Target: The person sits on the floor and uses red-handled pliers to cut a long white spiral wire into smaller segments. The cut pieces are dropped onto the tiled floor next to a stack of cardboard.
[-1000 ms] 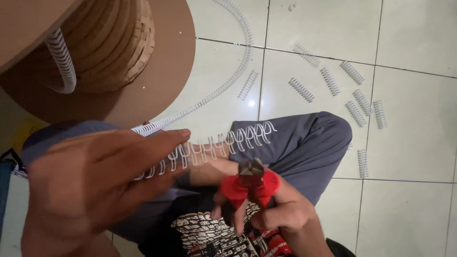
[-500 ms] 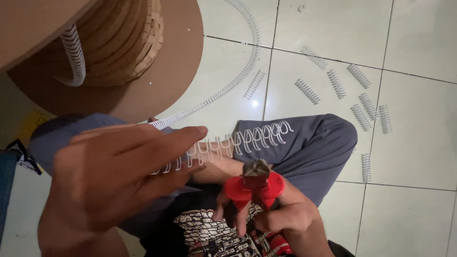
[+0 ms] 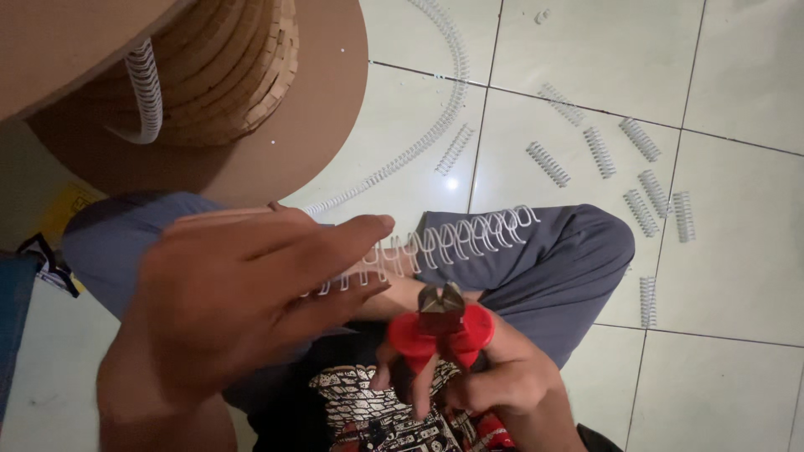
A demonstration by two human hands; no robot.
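- The left hand (image 3: 243, 301) is pinching the white wire coil (image 3: 456, 238) at centre frame; its free end is stretching right over the knee.
- The right hand (image 3: 494, 381), lower centre, is gripping red-handled cutters (image 3: 442, 322) just below the coil.
- Cut coil pieces (image 3: 599, 151) are lying on the floor tiles (image 3: 737, 75), upper right.

1. My left hand (image 3: 243, 301) is bare: no glove, ring or watch shows on it.
2. My right hand (image 3: 494, 381) is bare too, with nothing worn on its fingers.
3. I wear loose grey-blue trousers (image 3: 553, 268), plain and slightly creased over the knee.
4. Between my knees shows a dark patterned cloth (image 3: 368, 414) with white and red motifs.
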